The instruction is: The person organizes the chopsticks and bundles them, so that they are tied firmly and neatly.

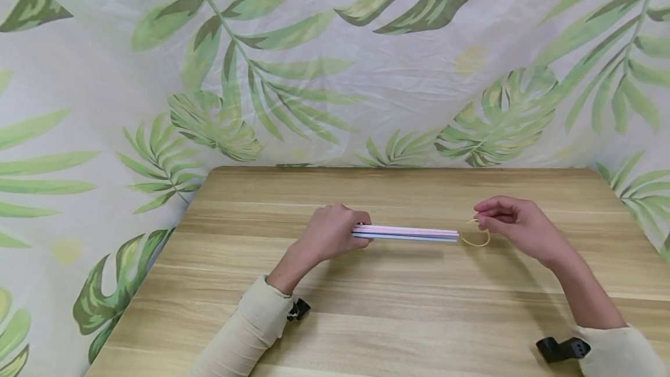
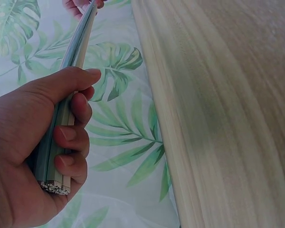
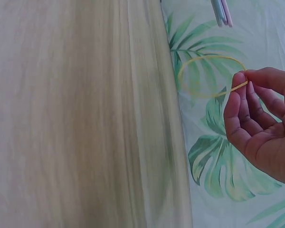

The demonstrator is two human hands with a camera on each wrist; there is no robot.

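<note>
My left hand grips one end of a bundle of pastel straws and holds it level just above the wooden table. In the left wrist view the fingers curl round the straws, whose cut ends show below the fist. My right hand pinches a thin yellow rubber band between thumb and fingertips, just past the free end of the bundle. In the right wrist view the band hangs as an open loop from the fingertips, and the straw tips show at the top.
A leaf-printed cloth hangs behind the table and drapes down both sides. Black wrist camera mounts sit by my sleeves at the near edge. Bare wood lies all around the hands.
</note>
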